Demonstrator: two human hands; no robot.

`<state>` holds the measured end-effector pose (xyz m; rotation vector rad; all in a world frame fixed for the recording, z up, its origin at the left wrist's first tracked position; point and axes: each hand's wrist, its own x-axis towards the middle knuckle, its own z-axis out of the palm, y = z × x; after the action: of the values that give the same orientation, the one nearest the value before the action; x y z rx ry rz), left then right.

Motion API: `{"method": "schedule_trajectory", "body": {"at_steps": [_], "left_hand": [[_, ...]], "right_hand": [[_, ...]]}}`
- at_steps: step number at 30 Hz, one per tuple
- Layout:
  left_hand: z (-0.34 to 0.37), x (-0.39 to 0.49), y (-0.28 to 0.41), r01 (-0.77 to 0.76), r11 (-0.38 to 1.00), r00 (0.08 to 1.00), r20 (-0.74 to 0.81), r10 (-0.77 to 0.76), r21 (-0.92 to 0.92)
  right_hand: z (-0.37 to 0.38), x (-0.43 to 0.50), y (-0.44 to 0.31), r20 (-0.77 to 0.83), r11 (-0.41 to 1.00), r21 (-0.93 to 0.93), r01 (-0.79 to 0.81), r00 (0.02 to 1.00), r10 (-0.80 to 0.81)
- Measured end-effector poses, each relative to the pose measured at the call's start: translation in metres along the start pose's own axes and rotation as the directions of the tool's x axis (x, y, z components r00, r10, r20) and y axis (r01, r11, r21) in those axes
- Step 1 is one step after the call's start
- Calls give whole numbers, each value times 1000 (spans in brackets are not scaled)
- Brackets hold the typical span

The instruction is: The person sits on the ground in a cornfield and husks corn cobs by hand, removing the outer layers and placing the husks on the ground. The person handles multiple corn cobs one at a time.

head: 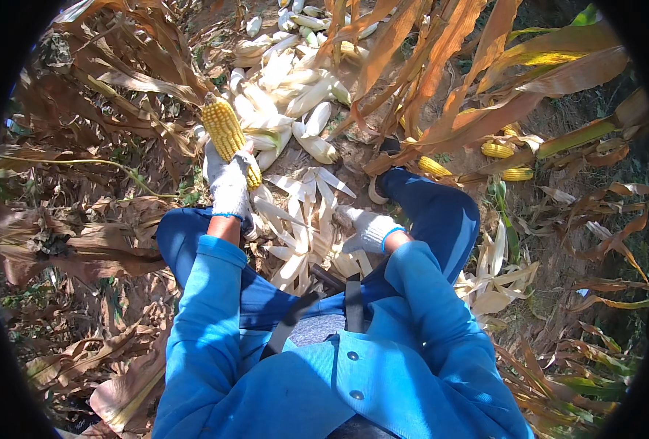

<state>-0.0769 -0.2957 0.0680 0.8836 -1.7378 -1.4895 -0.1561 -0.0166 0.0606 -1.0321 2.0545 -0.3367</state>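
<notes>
My left hand (227, 178), in a pale knit glove with a blue cuff, is closed around a bare yellow ear of corn (221, 125). The ear tilts up and to the left, its lower end poking out below my fingers. Between my knees, my right hand (373, 229) wears a matching glove, its fingertips darkened. It rests at a heap of peeled dry corn husks (302, 219); whether the fingers grip a husk is not clear.
Ahead lies a pile of ears in pale husks (297, 96). Several bare yellow ears (497, 150) lie to the right on the soil. Dry corn stalks and leaves (434, 71) lean in at the upper right. Loose husks (494, 274) lie beside my right knee, and dead leaves (83, 236) cover the left.
</notes>
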Motion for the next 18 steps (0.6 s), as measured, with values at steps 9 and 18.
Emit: {"method": "schedule_trajectory", "body": {"at_steps": [9, 18], "left_hand": [[-8, -29, 0, 76, 944, 997, 57, -61, -322], [18, -66, 30, 29, 973, 808, 568, -159, 230]], "right_hand": [[-39, -10, -22, -10, 986, 143, -80, 997, 83], [-20, 20, -22, -473, 362, 808, 464, 878, -69]]}}
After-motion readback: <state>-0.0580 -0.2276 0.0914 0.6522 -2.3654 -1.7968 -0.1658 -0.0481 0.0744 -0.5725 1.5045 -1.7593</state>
